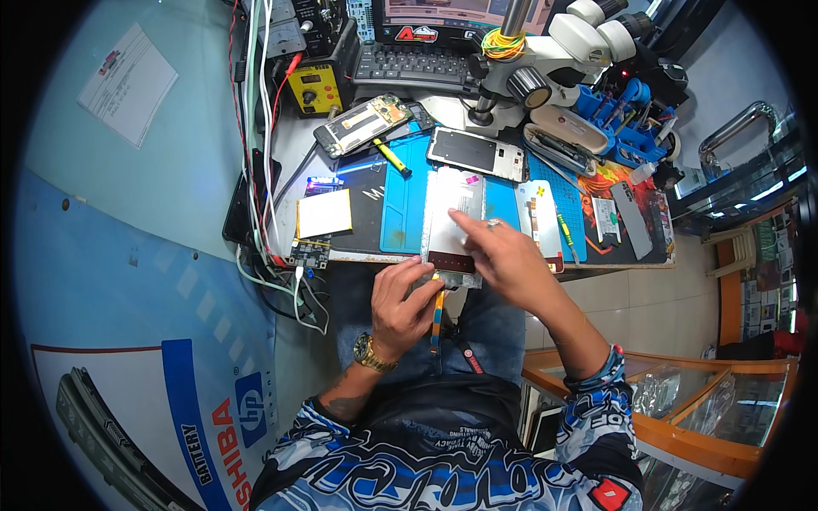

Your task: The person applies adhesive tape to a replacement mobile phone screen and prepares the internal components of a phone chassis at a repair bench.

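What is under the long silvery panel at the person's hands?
The blue mat shows along both sides of the panel, so it probably continues beneath. The panel covers that stretch; whether anything else lies there cannot be seen.

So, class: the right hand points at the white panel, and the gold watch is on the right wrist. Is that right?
Not quite: the head view shows the gold watch on the left wrist. The right hand does point at the white panel.

Phone repair shop: microscope (579, 38), opened phones (477, 154), glass showcase (699, 447).
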A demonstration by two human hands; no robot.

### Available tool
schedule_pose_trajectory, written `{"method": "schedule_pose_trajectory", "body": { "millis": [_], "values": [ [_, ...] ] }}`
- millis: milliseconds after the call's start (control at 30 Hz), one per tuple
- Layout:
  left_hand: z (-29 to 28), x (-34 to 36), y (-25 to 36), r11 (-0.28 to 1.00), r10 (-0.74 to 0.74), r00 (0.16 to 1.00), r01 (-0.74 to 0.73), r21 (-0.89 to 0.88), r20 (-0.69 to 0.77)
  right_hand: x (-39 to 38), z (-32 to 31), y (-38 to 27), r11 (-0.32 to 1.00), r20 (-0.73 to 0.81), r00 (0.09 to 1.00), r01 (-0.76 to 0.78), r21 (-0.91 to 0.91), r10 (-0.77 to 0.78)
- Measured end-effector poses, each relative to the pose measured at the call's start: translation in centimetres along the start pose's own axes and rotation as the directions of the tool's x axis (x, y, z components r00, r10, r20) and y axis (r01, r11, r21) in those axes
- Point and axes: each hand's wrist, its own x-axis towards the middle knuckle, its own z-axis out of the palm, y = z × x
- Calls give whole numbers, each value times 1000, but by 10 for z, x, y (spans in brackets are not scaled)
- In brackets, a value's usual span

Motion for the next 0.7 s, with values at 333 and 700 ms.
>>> {"method": "schedule_pose_trajectory", "body": {
  "millis": [333, 700],
  "values": [
    [-6, 32, 4, 991, 111, 972, -124, 47, 208, -31, 23, -21, 981, -253, 947, -191, 41, 195],
    [7, 27, 10, 987, 86, 974, -111, 113, 211, -30, 39, -29, 986, -344, 931, -156, -59, 127]
  ]
}}
